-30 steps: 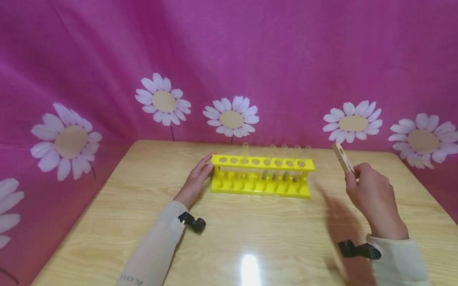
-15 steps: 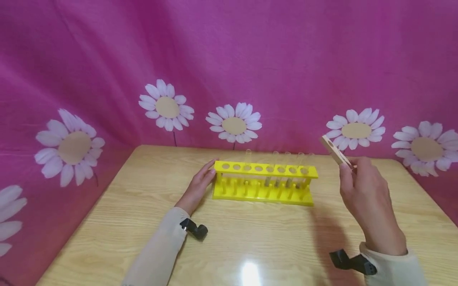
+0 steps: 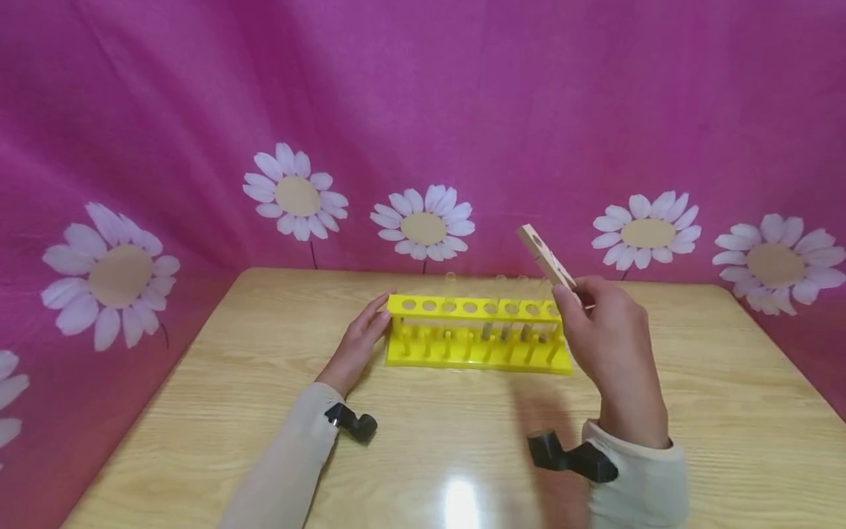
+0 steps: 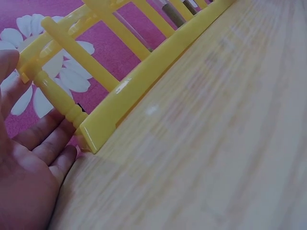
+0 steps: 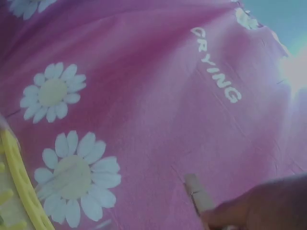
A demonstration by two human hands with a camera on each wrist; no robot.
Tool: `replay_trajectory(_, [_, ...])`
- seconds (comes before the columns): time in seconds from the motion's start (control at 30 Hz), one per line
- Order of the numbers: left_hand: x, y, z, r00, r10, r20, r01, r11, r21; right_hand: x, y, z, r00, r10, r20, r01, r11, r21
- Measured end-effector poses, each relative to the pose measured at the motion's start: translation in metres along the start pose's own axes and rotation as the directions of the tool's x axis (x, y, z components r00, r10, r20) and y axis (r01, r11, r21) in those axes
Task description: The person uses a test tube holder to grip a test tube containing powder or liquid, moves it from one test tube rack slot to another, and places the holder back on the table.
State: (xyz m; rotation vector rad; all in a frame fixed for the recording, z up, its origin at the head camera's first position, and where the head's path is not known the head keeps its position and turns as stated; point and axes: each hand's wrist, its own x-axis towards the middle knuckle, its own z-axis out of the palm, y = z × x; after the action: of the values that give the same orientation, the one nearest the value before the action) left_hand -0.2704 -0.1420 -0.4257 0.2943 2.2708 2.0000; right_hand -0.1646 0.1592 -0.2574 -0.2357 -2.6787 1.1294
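My left hand [image 3: 357, 345] holds the left end of a yellow test tube rack [image 3: 463, 358], thumb at the top bar and fingers by the end post in the left wrist view. Several clear test tubes [image 3: 487, 331] stand in its right half, with greyish matter low in them; another [image 3: 450, 282] stands alone in the third hole from the left. Above the rack's right end, my right hand [image 3: 615, 338] pinches a wooden test tube clamp [image 3: 545, 253], its tip pointing up and left. That hand partly hides the rack's right end. The clamp's jaw touches no tube.
The rack stands on a wood-grain table [image 3: 410, 448] with a bright light reflection near the front. Behind it hangs a pink cloth [image 3: 423, 88] printed with white daisies. Black wrist cameras [image 3: 545, 450] sit on both sleeves.
My right hand has moved left with the clamp, from beside the rack to above its right end, and the clamp has risen. My left hand stays at the rack's left end.
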Motion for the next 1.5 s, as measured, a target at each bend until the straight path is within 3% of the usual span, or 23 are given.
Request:
replay_trajectory(0.27, [-0.001, -0.011, -0.008, 0.998, 0.042, -0.051, -0.04, 0.998, 0.05, -0.008, -0.025, 0.005, 0.993, -0.119, 0.016, 0.119, 0.993, 0.001])
replay_trajectory(0.43, [0.002, -0.014, -0.006, 0.999, 0.044, -0.023, -0.043, 0.998, 0.047, -0.015, -0.03, -0.002, 0.984, -0.164, 0.072, 0.167, 0.985, -0.037])
replay_trajectory(0.53, [0.009, -0.013, -0.003, 0.997, 0.075, -0.009, -0.074, 0.996, 0.046, -0.015, -0.029, -0.008, 0.977, -0.196, 0.084, 0.202, 0.977, -0.064])
replay_trajectory(0.67, [0.012, -0.01, -0.004, 0.997, 0.08, -0.022, -0.079, 0.996, 0.036, -0.017, -0.026, -0.016, 0.972, -0.211, 0.1, 0.219, 0.973, -0.076])
replay_trajectory(0.83, [0.007, -0.011, -0.003, 0.999, 0.036, -0.026, -0.036, 0.999, 0.032, -0.022, -0.021, -0.024, 0.972, -0.21, 0.104, 0.221, 0.969, -0.108])
replay_trajectory(0.97, [0.006, -0.012, 0.0, 0.999, 0.046, -0.014, -0.045, 0.999, 0.022, -0.023, -0.02, -0.024, 0.971, -0.205, 0.125, 0.218, 0.97, -0.103])
replay_trajectory(1.23, [0.009, -0.007, 0.004, 0.998, 0.055, -0.002, -0.055, 0.998, -0.005, -0.019, -0.026, -0.015, 0.961, -0.232, 0.15, 0.248, 0.964, -0.094])
replay_trajectory(1.5, [0.007, -0.007, -0.003, 0.999, 0.054, 0.006, -0.054, 0.998, 0.019, -0.007, -0.03, 0.01, 0.961, -0.211, 0.179, 0.23, 0.969, -0.095])
